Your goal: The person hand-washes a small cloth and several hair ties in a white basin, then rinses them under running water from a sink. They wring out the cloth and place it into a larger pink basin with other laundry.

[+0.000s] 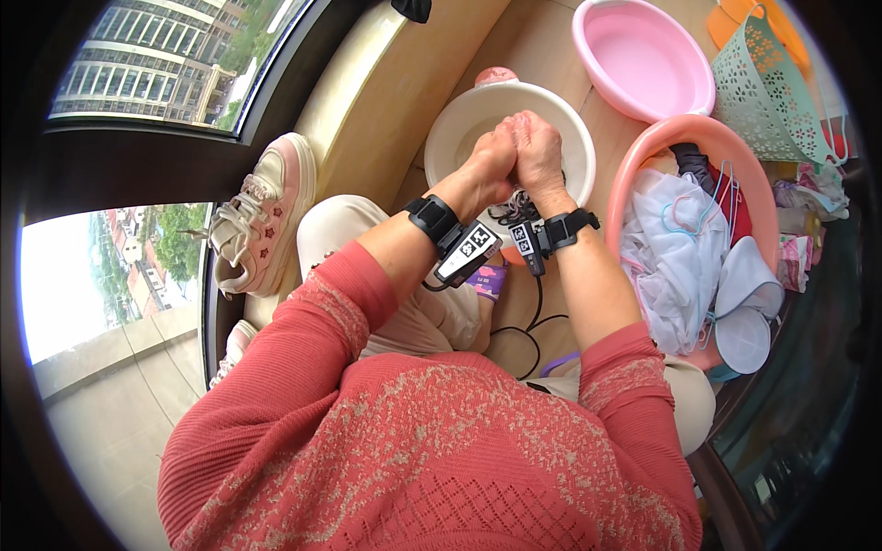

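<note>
Both my hands are above a white plastic basin (pixel 586 153) that stands on the tiled floor in front of me. My left hand (pixel 490 155) and my right hand (pixel 539 148) are pressed together with curled fingers; whether something small is between them is hidden. Below my wrists, a bundle of dark cords or laces (pixel 515 209) lies at the basin's near side. Each wrist wears a black strap with a small black-and-white device. A pink object (pixel 495 75) shows at the basin's far edge.
Right of the basin, a salmon tub (pixel 622 180) holds white fabric, hangers and mesh pieces. Beyond stand a pink basin (pixel 644 58) and a green perforated basket (pixel 765 96). A pink-and-white sneaker (pixel 265 213) rests on the window ledge at left. Black cables (pixel 529 333) run across the floor.
</note>
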Action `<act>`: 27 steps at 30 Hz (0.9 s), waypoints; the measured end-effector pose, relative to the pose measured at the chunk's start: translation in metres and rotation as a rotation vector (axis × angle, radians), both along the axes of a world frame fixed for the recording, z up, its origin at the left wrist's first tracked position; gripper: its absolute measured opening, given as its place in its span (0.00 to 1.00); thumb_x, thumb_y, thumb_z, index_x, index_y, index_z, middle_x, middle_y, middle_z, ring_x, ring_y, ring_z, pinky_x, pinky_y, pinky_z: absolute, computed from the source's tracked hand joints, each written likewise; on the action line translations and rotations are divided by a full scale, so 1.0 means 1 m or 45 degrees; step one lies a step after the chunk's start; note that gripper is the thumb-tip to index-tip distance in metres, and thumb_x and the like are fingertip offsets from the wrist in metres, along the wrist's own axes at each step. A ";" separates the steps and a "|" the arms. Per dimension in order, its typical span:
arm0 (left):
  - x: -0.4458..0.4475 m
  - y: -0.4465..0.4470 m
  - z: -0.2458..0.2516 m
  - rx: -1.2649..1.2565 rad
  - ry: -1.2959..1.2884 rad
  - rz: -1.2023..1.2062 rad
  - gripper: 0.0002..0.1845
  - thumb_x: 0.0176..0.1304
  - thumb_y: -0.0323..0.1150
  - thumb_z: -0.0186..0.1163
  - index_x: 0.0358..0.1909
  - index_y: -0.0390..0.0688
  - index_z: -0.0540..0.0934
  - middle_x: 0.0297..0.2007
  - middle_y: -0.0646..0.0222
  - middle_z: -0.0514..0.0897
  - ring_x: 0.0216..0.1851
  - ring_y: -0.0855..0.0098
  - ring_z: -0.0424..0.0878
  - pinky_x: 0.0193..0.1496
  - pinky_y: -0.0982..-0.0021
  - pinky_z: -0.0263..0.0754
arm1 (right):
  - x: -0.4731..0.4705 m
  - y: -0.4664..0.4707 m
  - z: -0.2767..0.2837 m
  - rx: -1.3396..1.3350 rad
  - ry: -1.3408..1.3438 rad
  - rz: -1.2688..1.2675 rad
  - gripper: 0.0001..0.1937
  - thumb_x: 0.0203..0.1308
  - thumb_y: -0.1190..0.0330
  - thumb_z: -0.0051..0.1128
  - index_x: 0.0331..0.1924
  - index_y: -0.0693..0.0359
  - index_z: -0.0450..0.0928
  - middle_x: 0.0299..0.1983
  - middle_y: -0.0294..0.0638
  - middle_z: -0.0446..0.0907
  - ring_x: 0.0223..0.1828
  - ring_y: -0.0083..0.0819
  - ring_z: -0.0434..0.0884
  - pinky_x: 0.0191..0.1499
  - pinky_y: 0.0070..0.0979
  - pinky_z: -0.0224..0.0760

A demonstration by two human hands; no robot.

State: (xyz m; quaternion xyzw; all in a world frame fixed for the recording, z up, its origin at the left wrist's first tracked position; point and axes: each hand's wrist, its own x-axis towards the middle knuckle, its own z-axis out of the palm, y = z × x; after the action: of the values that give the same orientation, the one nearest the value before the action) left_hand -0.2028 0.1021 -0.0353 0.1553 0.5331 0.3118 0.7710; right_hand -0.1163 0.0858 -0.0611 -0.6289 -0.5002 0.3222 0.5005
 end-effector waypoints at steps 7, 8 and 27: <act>0.001 -0.002 -0.007 0.136 0.096 -0.218 0.26 0.79 0.52 0.42 0.62 0.41 0.71 0.55 0.63 0.78 0.51 0.64 0.79 0.52 0.56 0.78 | -0.002 0.003 -0.031 -0.237 -0.010 -0.151 0.17 0.71 0.60 0.49 0.34 0.66 0.80 0.32 0.56 0.83 0.36 0.52 0.83 0.41 0.43 0.74; 0.001 -0.003 -0.007 0.170 0.068 -0.241 0.26 0.79 0.51 0.44 0.64 0.41 0.68 0.55 0.62 0.78 0.51 0.64 0.79 0.51 0.57 0.78 | -0.003 0.004 -0.034 -0.250 0.215 -0.160 0.16 0.71 0.60 0.49 0.35 0.65 0.80 0.32 0.53 0.83 0.36 0.47 0.83 0.41 0.41 0.74; -0.007 -0.008 0.004 0.541 0.059 -0.109 0.36 0.52 0.14 0.62 0.65 0.39 0.68 0.49 0.60 0.80 0.44 0.67 0.82 0.43 0.70 0.78 | 0.044 -0.023 0.001 0.094 0.334 -0.095 0.15 0.68 0.71 0.58 0.56 0.64 0.77 0.45 0.35 0.81 0.45 0.23 0.79 0.46 0.22 0.75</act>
State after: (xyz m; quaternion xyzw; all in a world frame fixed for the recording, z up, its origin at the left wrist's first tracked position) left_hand -0.2093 0.0943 -0.0315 0.3439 0.4659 0.3805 0.7210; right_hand -0.0724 0.0631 -0.0605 -0.5807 -0.4183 0.3641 0.5961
